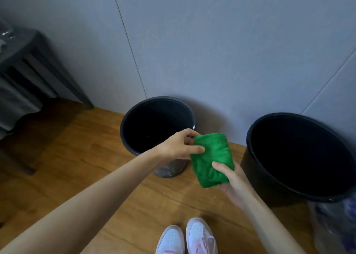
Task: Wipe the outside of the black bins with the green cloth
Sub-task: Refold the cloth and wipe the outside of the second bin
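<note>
Two round black bins stand on the wooden floor against a grey wall, the smaller bin (127,138) in the middle and the larger bin (256,169) at the right. A folded green cloth (212,157) hangs in the air between them. My left hand (179,147) pinches the cloth's upper left edge with thumb and fingers. From below, my right hand (231,180) grips the cloth's lower right part, thumb on top. The cloth touches neither bin. The smaller bin's lower outside wall looks smeared and dusty.
A dark side table (28,61) stands at the left by the wall, with grey fabric beneath it. A clear plastic bag (335,225) lies at the lower right beside the larger bin. My two pale shoes (186,238) are on the wooden floor (77,157) below my hands.
</note>
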Available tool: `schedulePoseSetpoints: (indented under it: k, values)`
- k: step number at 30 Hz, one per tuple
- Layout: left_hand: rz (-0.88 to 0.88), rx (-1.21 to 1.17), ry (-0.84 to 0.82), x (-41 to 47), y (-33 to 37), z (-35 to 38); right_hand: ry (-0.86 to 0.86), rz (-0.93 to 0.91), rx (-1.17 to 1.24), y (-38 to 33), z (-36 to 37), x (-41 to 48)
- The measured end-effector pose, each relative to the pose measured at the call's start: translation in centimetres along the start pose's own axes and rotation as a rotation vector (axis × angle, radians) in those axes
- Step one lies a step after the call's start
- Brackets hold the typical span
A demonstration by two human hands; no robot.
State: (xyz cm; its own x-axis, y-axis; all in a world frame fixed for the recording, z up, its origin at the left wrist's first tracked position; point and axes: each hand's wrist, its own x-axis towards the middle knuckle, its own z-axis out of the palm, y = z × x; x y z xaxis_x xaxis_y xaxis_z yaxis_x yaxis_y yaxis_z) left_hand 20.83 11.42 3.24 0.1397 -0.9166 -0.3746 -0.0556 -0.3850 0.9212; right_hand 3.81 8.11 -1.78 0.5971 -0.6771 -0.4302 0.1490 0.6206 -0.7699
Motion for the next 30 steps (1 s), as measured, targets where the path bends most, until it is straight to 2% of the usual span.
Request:
schedulePoseSetpoints:
  k: [2, 4, 6, 8, 9, 10, 12, 14, 17, 21, 26, 30]
  values:
    - [-0.055, 0.038, -0.011, 0.6, -0.5, 0.3, -0.015, 0.01, 0.021, 0.2, -0.4, 0.4]
    - [-0.059, 0.104, 0.05, 1.4, -0.6, 0.4, -0.01, 0.022, 0.048, 0.5, -0.5, 0.8]
    - [0.012, 0.352, 0.21, 2.2, -1.0, -0.3, 0.065, 0.054, 0.124, 0.8, -1.1, 1.2]
    - [0.079, 0.724, 0.375, 2.5, -2.0, -1.6, 0.164, 0.097, 0.2, 1.3, -1.9, 1.7]
    - [0.06, 0.888, 0.372, 2.5, -2.6, -2.2, 0.198, 0.115, 0.225, 1.5, -2.3, 1.8]
    - [-0.02, 1.009, 0.298, 2.5, -3.3, -2.8, 0.225, 0.13, 0.241, 1.6, -2.6, 1.9]
    - [-0.209, 1.091, 0.102, 2.3, -4.6, -3.2, 0.247, 0.152, 0.221, 1.9, -3.3, 2.2]
    - [-0.22, 1.071, 0.051, 2.5, -5.7, -3.3, 0.259, 0.183, 0.165, 2.0, -3.8, 2.7]
    - [-0.13, 1.035, 0.092, 2.6, -5.7, -3.6, 0.285, 0.226, 0.11, 2.3, -4.0, 3.4]
    - [-0.004, 1.008, 0.232, 2.3, -4.0, -4.9, 0.3, 0.196, 0.036, 2.1, -3.5, 4.1]
    - [0.028, 0.561, 0.304, 0.6, -1.6, -6.8, 0.374, 0.039, -0.209, 1.3, -2.2, 4.9]
    - [-0.021, 0.134, 0.364, -1.2, -1.5, -5.9, 0.558, -0.199, -0.522, -0.2, -0.5, 5.4]
